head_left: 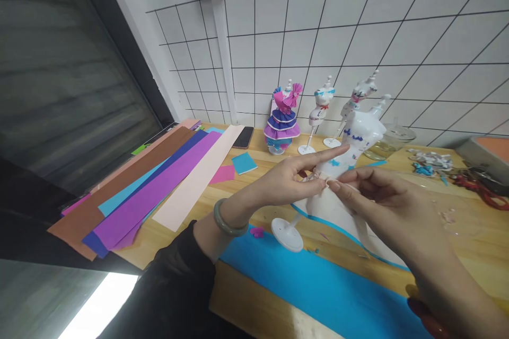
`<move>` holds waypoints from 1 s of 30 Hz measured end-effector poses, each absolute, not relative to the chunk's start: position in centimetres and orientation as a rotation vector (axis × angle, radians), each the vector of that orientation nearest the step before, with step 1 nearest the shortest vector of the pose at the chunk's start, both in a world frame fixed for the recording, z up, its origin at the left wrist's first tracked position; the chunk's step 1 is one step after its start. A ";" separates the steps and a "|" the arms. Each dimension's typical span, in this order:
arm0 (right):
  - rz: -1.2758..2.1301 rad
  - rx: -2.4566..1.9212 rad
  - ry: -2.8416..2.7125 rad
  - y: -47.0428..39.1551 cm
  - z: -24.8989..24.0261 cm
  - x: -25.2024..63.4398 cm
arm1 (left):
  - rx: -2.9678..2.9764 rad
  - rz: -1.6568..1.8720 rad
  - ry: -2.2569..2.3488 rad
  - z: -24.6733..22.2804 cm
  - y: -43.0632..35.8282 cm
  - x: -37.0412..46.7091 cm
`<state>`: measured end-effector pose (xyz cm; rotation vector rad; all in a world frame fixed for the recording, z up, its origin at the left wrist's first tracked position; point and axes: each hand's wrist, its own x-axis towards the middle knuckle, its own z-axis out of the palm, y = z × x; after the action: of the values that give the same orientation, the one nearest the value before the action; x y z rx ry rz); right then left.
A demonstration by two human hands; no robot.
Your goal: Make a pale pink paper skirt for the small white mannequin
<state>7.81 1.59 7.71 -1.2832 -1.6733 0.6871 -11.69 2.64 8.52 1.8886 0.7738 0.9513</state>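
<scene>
A white miniature dress form (360,130) leans to the right in front of me, its round base (287,234) tipped up off the wood. Round its waist hangs a pale pink paper skirt (326,202) with a blue edge. My left hand (294,179) pinches the gathered waist from the left, index finger stretched across the torso. From the right, my right hand (374,196) pinches the same gathered edge between thumb and fingers. The fingertips of both hands nearly meet there. Blue and dark marks or scraps dot the form's chest.
Coloured paper strips (159,190) lie at the left. A blue sheet (318,280) runs along the front. Behind stand a dressed form (282,122) and two bare-skirted forms (318,114), near a phone (243,137). Red-handled scissors (495,200), a glass jar (392,140) and scraps (431,161) are right.
</scene>
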 end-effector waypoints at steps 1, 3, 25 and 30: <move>0.683 -1.278 -1.679 1.6 7.7 7.8 | 1.890 0.948 0.779 8.5 2.6 -11.7; 0.682 -1.273 -1.689 1.5 7.7 7.9 | 1.896 0.954 0.784 8.4 2.6 -11.7; 0.744 -1.459 -1.483 1.3 8.4 7.5 | 1.881 1.024 0.669 7.9 2.7 -11.4; 0.779 -1.480 -1.476 1.0 8.9 7.3 | 1.813 1.074 0.607 8.4 2.4 -11.3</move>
<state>7.28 1.05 8.94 -1.4796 -1.4760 0.7788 -11.29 2.42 8.40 1.8134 0.6069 1.0741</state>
